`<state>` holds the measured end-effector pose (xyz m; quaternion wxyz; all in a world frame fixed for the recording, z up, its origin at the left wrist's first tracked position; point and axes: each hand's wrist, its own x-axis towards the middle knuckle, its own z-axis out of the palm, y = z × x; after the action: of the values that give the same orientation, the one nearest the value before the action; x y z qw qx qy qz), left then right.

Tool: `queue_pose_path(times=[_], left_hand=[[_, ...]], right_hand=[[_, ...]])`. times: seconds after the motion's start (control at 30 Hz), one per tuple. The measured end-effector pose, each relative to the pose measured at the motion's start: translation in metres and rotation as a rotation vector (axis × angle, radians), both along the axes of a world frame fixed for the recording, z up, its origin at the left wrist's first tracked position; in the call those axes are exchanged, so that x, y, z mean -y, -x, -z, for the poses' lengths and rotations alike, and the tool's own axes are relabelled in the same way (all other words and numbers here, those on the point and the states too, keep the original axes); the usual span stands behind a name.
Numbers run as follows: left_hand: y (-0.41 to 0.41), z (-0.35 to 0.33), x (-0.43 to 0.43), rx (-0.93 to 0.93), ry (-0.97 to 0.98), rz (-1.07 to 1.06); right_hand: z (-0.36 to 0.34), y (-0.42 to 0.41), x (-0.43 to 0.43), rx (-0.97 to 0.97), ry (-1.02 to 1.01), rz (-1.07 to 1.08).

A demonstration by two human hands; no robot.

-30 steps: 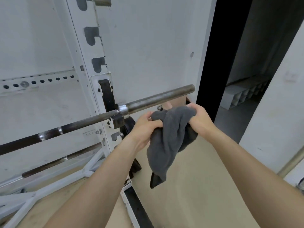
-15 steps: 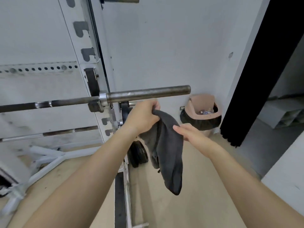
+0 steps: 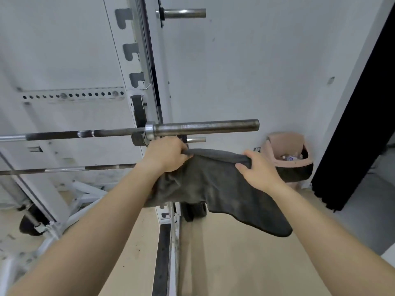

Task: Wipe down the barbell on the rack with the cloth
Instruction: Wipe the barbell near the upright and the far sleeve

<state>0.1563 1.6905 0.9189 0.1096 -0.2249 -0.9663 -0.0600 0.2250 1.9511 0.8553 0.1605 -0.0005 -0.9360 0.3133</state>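
The left hand (image 3: 165, 154) is clenched on one end of the cloth's (image 3: 215, 184) top edge, and the right hand (image 3: 257, 169) grips the other end, thumb in front and fingers curled over the edge. The dark grey cloth is stretched between them and hangs down, its lower right corner drooping lowest. The bar (image 3: 205, 126) lies level on the rack (image 3: 136, 67) just above both hands, not touching the cloth; its thick sleeve end juts right past the upright, directly over the stretched edge. The left hand sits right beneath the bar's collar. To the right, by the wall, stands a bin (image 3: 288, 159) with a dark liner and some litter inside, too blurred to identify. No writing can be read.
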Motion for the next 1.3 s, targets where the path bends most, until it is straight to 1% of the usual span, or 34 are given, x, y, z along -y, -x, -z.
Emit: queue_pose_path(times=[0.07,0.13,0.2,0.23,0.27,0.3,0.37,0.4,0.5,0.53,0.57,0.63,0.67,0.7,0.77,0.8,0.83,0.9,0.97,1.0,1.07,1.23,1.3], left_hand=[[0.007,-0.001,0.004,0.065,-0.290,0.028],[0.013,-0.004,0.007,0.100,-0.575,-0.007],[0.020,-0.006,0.010,0.100,-0.750,-0.074],[0.024,-0.006,0.011,0.097,-0.777,-0.116],[0.029,-0.007,0.013,0.077,-0.732,-0.159],[0.035,-0.008,0.014,0.040,-0.626,-0.202],[0.052,-0.012,0.015,-0.089,-0.401,-0.275],[0.063,-0.016,0.015,-0.164,-0.328,-0.297],[0.099,-0.029,0.006,-0.350,-0.225,-0.305],[0.114,-0.033,0.001,-0.391,-0.219,-0.297],[0.130,-0.036,-0.003,-0.435,-0.221,-0.289],[0.167,-0.045,-0.011,-0.484,-0.206,-0.280],[0.187,-0.047,-0.015,-0.463,-0.177,-0.282],[0.207,-0.044,-0.020,-0.422,-0.152,-0.286],[0.235,-0.024,-0.032,-0.281,-0.184,-0.243],[0.242,-0.006,-0.038,-0.230,-0.218,-0.174],[0.243,0.014,-0.042,-0.216,-0.235,-0.074],[0.235,0.043,-0.042,-0.227,-0.152,0.096],[0.231,0.053,-0.035,-0.248,-0.015,0.152],[0.230,0.053,-0.030,-0.260,0.049,0.156],[0.235,0.055,-0.020,-0.295,0.113,0.156],[0.248,0.060,0.004,-0.338,0.123,0.103],[0.246,0.060,0.001,-0.343,0.128,0.064]], right_hand=[[-0.011,0.005,0.002,0.015,0.046,-0.047],[-0.014,0.014,-0.003,0.093,0.111,-0.047],[-0.010,0.024,-0.012,0.193,0.196,-0.017],[-0.007,0.028,-0.016,0.229,0.253,-0.020],[-0.002,0.035,-0.020,0.247,0.319,-0.029],[-0.001,0.043,-0.023,0.237,0.384,-0.031],[-0.007,0.059,-0.026,0.129,0.476,-0.004],[-0.014,0.069,-0.026,0.057,0.513,0.013],[-0.043,0.117,-0.027,-0.112,0.575,0.040],[-0.055,0.135,-0.028,-0.159,0.522,0.075],[-0.068,0.154,-0.029,-0.220,0.400,0.123],[-0.090,0.190,-0.035,-0.342,0.083,0.194],[-0.097,0.208,-0.038,-0.356,-0.046,0.221],[-0.098,0.225,-0.040,-0.318,-0.147,0.244],[-0.083,0.251,-0.037,-0.146,-0.273,0.273],[-0.067,0.256,-0.031,-0.072,-0.322,0.251],[-0.050,0.257,-0.023,-0.032,-0.380,0.193],[-0.020,0.248,-0.011,-0.044,-0.518,0.060],[-0.012,0.245,-0.006,-0.061,-0.662,0.012],[-0.014,0.247,-0.005,-0.056,-0.710,-0.011],[-0.017,0.253,0.005,-0.076,-0.773,-0.058],[-0.008,0.280,0.075,-0.204,-0.774,-0.171],[-0.001,0.284,0.083,-0.261,-0.776,-0.204]])
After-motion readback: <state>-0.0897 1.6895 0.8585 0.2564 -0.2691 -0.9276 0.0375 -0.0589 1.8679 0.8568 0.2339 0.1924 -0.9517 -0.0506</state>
